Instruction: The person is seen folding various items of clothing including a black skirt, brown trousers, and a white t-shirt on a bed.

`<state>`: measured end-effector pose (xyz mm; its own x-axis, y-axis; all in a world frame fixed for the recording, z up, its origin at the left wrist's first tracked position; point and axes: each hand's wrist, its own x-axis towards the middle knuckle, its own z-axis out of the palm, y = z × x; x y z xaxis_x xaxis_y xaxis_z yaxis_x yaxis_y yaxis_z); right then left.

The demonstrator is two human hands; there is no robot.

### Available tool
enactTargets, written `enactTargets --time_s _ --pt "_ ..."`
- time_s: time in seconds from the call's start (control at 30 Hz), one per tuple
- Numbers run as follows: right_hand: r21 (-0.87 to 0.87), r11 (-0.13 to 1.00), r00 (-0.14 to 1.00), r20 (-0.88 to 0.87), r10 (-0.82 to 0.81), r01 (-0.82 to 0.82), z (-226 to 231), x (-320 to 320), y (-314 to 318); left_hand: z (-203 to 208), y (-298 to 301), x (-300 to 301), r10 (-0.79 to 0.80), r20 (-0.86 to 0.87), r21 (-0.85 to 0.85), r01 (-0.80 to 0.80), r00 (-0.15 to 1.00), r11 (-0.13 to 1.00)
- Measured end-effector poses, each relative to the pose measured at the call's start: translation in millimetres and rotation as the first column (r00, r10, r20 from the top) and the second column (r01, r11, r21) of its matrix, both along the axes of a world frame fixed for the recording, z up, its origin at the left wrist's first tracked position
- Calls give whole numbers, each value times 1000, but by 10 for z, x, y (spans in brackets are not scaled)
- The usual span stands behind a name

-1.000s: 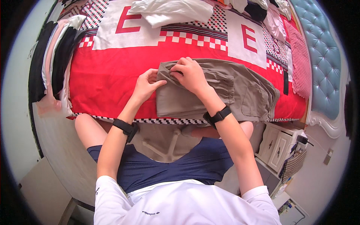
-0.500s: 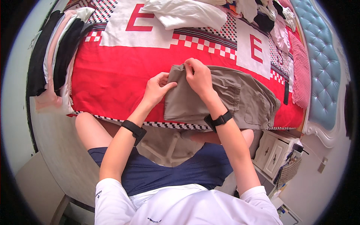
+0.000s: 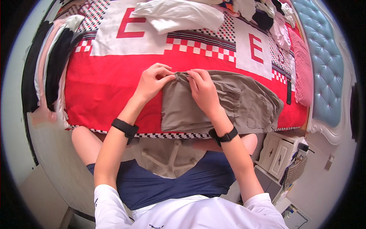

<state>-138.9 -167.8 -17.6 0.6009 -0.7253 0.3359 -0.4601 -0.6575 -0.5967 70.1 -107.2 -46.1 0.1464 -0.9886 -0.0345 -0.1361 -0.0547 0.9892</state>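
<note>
Grey-brown trousers lie folded over on the bed in front of me, with a gathered elastic edge and a sewn pocket showing. At their far left corner my left hand pinches the cloth between thumb and fingers. Just right of it, my right hand grips the far edge of the same trousers, its fingertips bent down onto the fabric. The two hands are close together, and a small raised fold of cloth stands between them. Part of the trousers is hidden under my right hand and forearm.
The bed has a red, white and black patterned cover. A white garment lies at the far side, beside a heap of mixed clothes. Folded clothes hang over the left end. A blue tufted headboard and white cabinet stand right.
My left hand has moved up to the trousers' far corner and closed on it. The right hand stays on the far edge, its fingers lower. The view has shifted slightly.
</note>
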Motion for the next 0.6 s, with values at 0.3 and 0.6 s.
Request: enactTargets --time_s 0.3,0.6 --pt "-167 807 676 -467 -571 566 203 -1598 263 -136 -159 47 -60 -93 23 63 994 998" --pt "314 665 733 -357 -579 678 -76 -1733 249 146 -216 -181 79 182 216 -118 980 969"
